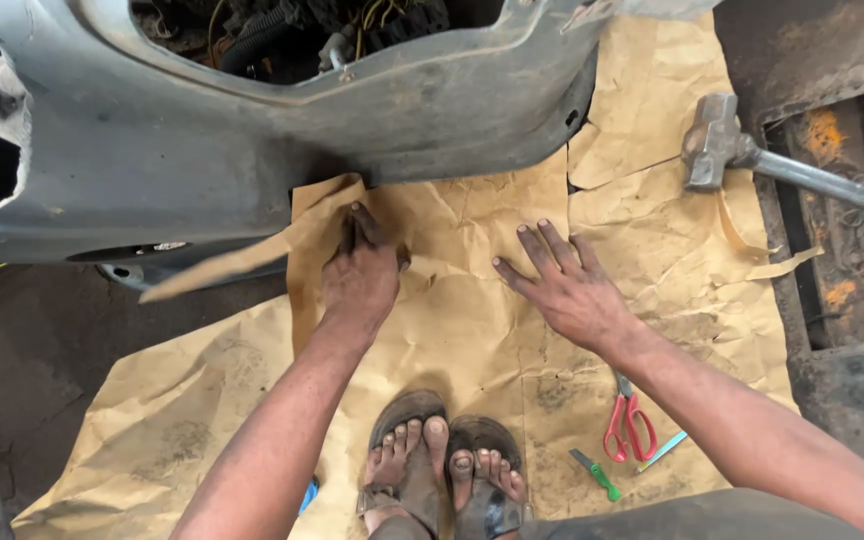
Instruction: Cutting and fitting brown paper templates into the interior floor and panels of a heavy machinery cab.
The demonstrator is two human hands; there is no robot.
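We see the paper sheet (472, 330) spread on the floor, our sandalled feet (442, 470) at its six o'clock edge. The vehicle body panel (252, 130) lies across eleven o'clock, overlapping the sheet. The hammer (722, 150) rests at two o'clock. Scissors (630, 425) and a small screwdriver (594, 474) lie at four o'clock, just beside each other.

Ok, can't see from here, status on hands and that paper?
Left hand pinching brown paper at the grey panel edge. Right hand flat on it, fingers spread. Hammer, scissors aside.
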